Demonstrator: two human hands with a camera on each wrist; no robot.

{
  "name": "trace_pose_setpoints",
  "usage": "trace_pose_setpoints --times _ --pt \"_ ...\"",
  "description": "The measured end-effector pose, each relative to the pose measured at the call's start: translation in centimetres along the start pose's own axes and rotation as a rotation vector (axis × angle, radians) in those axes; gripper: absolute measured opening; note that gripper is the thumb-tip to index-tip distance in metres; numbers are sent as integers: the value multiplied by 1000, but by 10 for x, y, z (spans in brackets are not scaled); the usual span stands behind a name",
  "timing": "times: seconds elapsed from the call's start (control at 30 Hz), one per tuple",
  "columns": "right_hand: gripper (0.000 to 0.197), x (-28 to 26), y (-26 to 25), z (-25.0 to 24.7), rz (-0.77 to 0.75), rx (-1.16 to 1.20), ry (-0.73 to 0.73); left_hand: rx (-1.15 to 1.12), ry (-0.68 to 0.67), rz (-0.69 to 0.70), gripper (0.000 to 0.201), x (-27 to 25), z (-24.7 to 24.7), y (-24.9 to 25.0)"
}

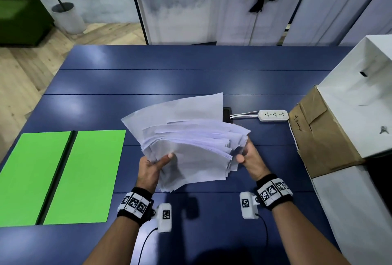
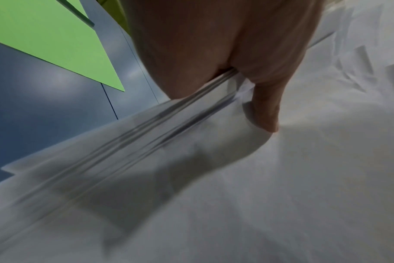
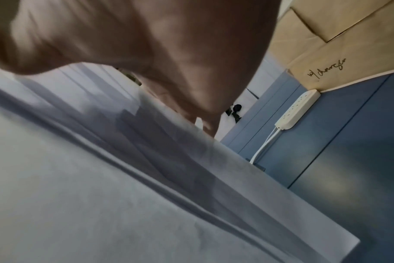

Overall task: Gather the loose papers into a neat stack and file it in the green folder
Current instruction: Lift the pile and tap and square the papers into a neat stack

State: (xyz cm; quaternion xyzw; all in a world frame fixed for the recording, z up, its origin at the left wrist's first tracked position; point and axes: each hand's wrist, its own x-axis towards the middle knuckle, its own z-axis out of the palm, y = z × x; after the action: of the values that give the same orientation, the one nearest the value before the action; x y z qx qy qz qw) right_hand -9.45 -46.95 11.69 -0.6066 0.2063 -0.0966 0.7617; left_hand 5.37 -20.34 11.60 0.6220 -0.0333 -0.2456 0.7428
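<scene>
**Two hands, one untidy bundle of papers**

Many sheets are held as a fanned, uneven bundle of papers (image 1: 186, 137) above the blue counter (image 1: 169, 78), just to the right of the green folder (image 1: 63, 175). The bundle is gripped at its left near corner by the left hand (image 1: 153, 169), thumb pressed on top and the remaining fingers tucked beneath. The right edge of the bundle is pinched by the right hand (image 1: 249, 158), thumb toward the near side. The folder is lying open and flat on the counter, its two green halves split by a dark spine, with nothing yet placed in it.

Slipping is judged the main risk: the sheets are splayed at different angles, so a loosened grip on either side could let inner pages slide out onto the counter. If the edges are tapped square too hard, corners could be bent or creased. Should the bundle be carried to the folder before being squared, stray edges would likely be left poking past the cover.

How many sheets are held cannot be counted. The fingers under the bundle are hidden in the head view, and both wrist views are blurred by motion. A power strip (image 1: 273, 115) and a cardboard box (image 1: 318, 137) are seen to the right of the folder, beyond the papers.
</scene>
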Motion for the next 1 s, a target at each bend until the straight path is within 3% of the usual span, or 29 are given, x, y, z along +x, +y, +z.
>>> trace_pose_setpoints --times 0.1,0.2,0.4,0.57,0.7,0.8,0.93,1.0 --pt "92 -4 15 3 78 -56 7 19 -17 -4 14 -1 1 0" --pt "95 -6 25 8 85 -66 64 21 -41 12 13 -3 4 0" --pt "67 -2 17 13 -25 -25 183 92 -121 32 23 -1 -2 -1" --pt "83 0 8 19 -28 -76 104 120 -155 24 25 -3 -5 -4" --pt "61 -1 -6 38 -98 -7 121 100 -135 42 28 -7 4 -3" --pt "37 -3 -12 51 -137 88 238 135 -95 117 35 -8 10 -9" --pt "16 -3 -4 59 -136 20 443 107 -72 167 37 -16 21 -16" --pt "28 -3 3 55 -92 -59 512 120 -46 172 30 -16 20 -22"
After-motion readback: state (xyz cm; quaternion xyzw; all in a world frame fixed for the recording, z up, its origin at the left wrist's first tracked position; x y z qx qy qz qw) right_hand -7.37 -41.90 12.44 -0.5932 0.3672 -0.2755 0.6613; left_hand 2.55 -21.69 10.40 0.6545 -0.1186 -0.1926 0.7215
